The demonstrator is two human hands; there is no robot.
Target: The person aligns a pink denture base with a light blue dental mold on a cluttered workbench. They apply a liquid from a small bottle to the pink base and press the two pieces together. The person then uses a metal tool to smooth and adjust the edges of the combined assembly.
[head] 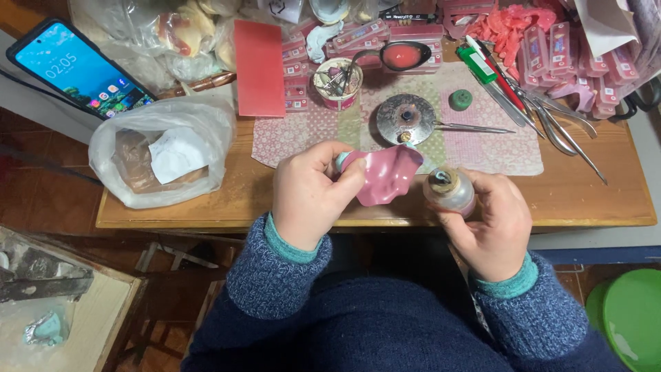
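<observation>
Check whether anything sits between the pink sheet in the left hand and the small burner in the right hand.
Nothing visible does. The left hand pinches the soft pink sheet, whose right edge hangs just left of the small burner gripped by the right hand. Only a narrow gap separates them.

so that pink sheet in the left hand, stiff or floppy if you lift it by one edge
Probably soft: the pink sheet is already buckled into folds where the left hand pinches it. It looks thin, so likely light. Its glossy surface might be slightly slippery.
</observation>
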